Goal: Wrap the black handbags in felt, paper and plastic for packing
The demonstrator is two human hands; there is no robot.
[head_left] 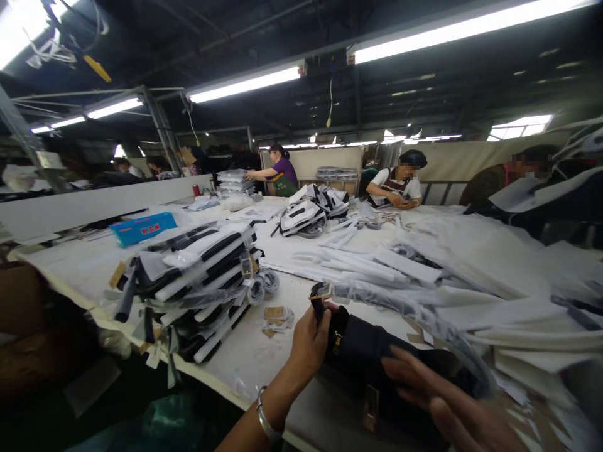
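Observation:
A black handbag (358, 358) with gold-coloured hardware lies on the table in front of me. My left hand (308, 342) is closed around its far left end, by a dark strap with a gold buckle (321, 290). Clear wrapping covers the long strap (405, 304) that arches behind the bag. Over the bag's right part, my right hand (438, 389) has its fingers stretched out, slightly blurred, seemingly against the bag. A metal clasp (371, 407) shows on the front, and the bag's lower right part is hidden by my right hand.
Stacked black bags with white padding (198, 276) stand to the left, beside small tags (277, 319). White padding strips and sheets (509, 301) cover the right side. Further back are a blue packet (144, 228), another bag pile (306, 213) and several co-workers, one in purple (284, 171).

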